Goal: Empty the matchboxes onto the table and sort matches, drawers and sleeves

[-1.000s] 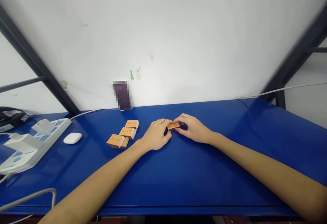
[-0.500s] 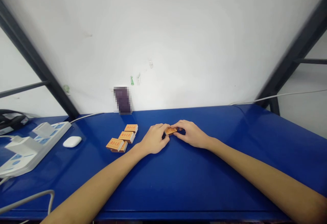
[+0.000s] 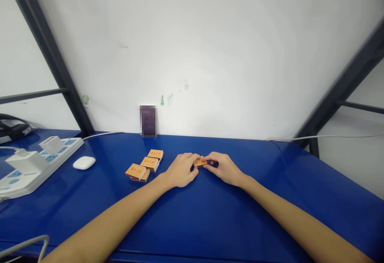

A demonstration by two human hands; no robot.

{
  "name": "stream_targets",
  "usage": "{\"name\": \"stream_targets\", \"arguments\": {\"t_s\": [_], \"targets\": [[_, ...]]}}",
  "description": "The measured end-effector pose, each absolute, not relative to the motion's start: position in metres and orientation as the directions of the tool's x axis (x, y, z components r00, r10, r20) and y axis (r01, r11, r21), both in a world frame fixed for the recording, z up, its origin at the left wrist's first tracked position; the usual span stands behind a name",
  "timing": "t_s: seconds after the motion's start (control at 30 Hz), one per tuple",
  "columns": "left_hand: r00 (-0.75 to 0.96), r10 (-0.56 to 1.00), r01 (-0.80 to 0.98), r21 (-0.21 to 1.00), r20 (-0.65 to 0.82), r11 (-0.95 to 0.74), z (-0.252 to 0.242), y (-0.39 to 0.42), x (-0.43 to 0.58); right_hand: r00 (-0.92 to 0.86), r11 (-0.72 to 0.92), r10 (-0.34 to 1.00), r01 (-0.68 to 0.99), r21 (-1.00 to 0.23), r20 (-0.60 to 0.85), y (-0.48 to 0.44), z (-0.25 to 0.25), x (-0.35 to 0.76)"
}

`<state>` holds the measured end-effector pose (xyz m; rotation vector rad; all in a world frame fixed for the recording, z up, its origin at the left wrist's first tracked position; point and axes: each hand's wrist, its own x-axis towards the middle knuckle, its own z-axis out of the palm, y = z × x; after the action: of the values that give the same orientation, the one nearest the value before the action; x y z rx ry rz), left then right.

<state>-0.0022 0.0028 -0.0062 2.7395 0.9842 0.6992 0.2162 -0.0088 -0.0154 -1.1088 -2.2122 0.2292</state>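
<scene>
Both hands meet over a small orange matchbox (image 3: 199, 161) near the middle of the blue table (image 3: 210, 215). My left hand (image 3: 180, 170) pinches its left end with curled fingers. My right hand (image 3: 223, 168) grips its right end, fingers closed around it. The box rests just above or on the tabletop; I cannot tell which. To the left of my left hand lie several more orange matchboxes (image 3: 145, 165), partly stacked in a loose row.
A white power strip (image 3: 36, 163) with chargers plugged in lies at the far left, a white earbud case (image 3: 84, 162) beside it. A blurred dark object (image 3: 148, 120) leans on the white wall. Cables run along the back edge and the front left corner.
The view has tilted and shifted a little; both hands stay on the matchbox, which looks slightly more covered by the fingers than before.
</scene>
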Motion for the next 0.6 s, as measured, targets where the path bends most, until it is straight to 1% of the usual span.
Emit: {"name": "stream_targets", "arguments": {"t_s": [0.17,0.33,0.53,0.57,0.6], "targets": [[0.683,0.618,0.536,0.309,0.389,-0.786,-0.006,0.001,-0.003,-0.446,0.657,0.745,0.618,-0.432,0.496,-0.012,-0.016,0.217],[0.661,0.642,0.545,0.34,0.388,-0.766,-0.007,0.002,-0.004,-0.433,0.634,0.769,0.611,-0.475,0.469,-0.013,-0.015,0.217],[0.681,0.637,0.548,0.326,0.36,-0.77,-0.005,0.001,-0.004,-0.452,0.649,0.751,0.64,-0.411,0.482,-0.018,-0.008,0.214],[0.685,0.637,0.552,0.32,0.352,-0.77,-0.004,0.001,-0.004,-0.426,0.642,0.751,0.651,-0.405,0.505,-0.021,-0.002,0.215],[0.686,0.64,0.557,0.315,0.348,-0.768,-0.003,0.0,-0.003,-0.374,0.638,0.735,0.665,-0.388,0.567,-0.023,0.005,0.218]]}}
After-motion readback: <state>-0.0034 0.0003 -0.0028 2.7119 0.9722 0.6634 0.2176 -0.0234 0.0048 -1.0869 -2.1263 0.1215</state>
